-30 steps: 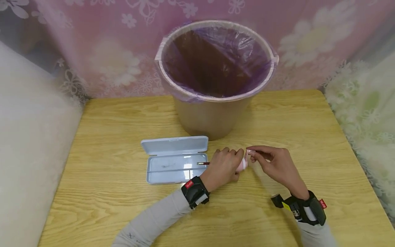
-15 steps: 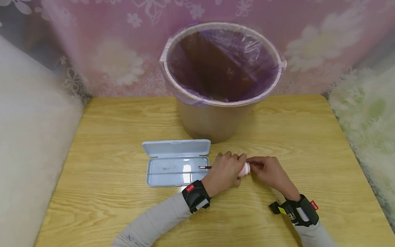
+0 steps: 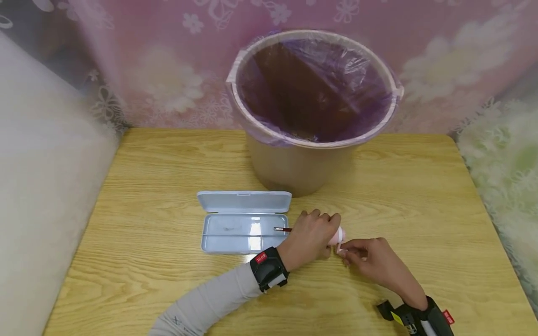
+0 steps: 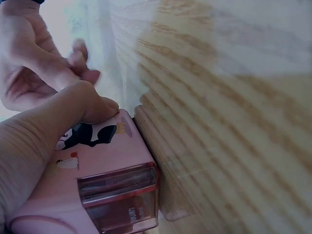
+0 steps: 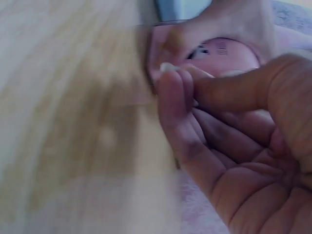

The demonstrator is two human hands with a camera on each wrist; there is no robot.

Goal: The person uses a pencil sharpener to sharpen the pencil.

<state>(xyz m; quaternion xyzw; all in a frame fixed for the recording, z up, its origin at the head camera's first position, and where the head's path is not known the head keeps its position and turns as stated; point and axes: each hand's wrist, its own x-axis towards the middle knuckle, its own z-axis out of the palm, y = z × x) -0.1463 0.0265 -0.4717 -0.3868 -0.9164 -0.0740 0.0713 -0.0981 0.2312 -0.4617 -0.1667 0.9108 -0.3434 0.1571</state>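
My left hand point(image 3: 308, 238) grips a pink crank pencil sharpener point(image 4: 117, 156), which has a printed cartoon on its side and a see-through drawer. Out of its left side sticks a dark red pencil point(image 3: 282, 229) with a metal-banded end; the rest is hidden by the hand. On the sharpener's right, my right hand point(image 3: 378, 261) pinches the small pale crank handle point(image 3: 339, 248) between thumb and fingertips. The crank points down toward the front of the table. In the right wrist view, the pinching fingertips point(image 5: 173, 90) are in front of the sharpener's pink end.
An open light blue pencil case point(image 3: 227, 226) lies just left of the left hand, its lid point(image 3: 244, 201) raised at the back. Behind stands a large beige bin point(image 3: 290, 168) with a purple liner. All rest on a wooden table point(image 3: 147, 233) before a pink floral curtain point(image 3: 159, 60).
The right hand has swung the crank from the upper side round to the lower, front side. My left hand keeps its grip on the sharpener. The head view has shifted slightly.
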